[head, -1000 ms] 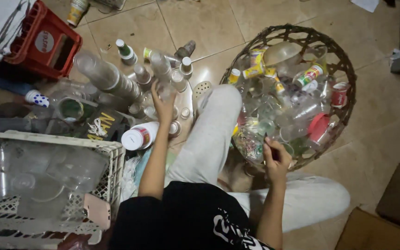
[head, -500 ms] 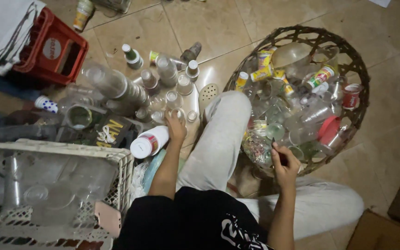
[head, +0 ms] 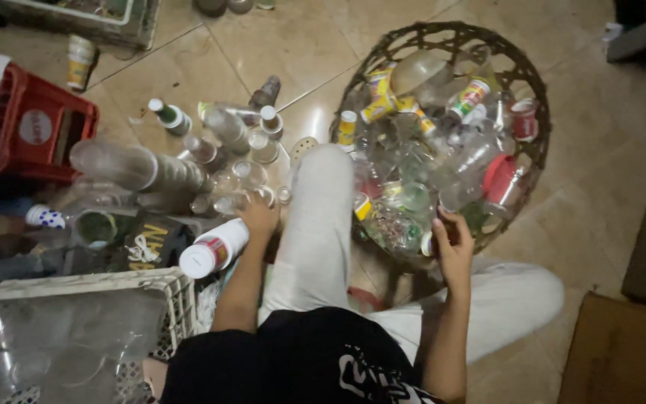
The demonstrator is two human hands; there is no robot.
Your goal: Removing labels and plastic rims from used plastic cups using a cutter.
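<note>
Both hands are shifting little since before: left hand (head: 258, 217) gripping small clear bottles (head: 237, 200) on floor, right hand (head: 454, 247) closing on a bottle in woven basket (head: 521, 71), sorting underway.

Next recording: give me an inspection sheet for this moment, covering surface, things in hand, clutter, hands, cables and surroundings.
Surface: tan tiled floor; the person sits on it.
Things in hand: left hand is among clear plastic bottles on the floor; right hand is at the rim of the round woven basket, which is full of bottles and cups.
Clutter: white bottle with red label by the left forearm; green-capped bottle; stack of clear cups.
Hands: whether either grips anything cannot be told.
Cables: nothing seen.
Surroundings: red crate upper left; white plastic crate lower left; cardboard box lower right.
</note>
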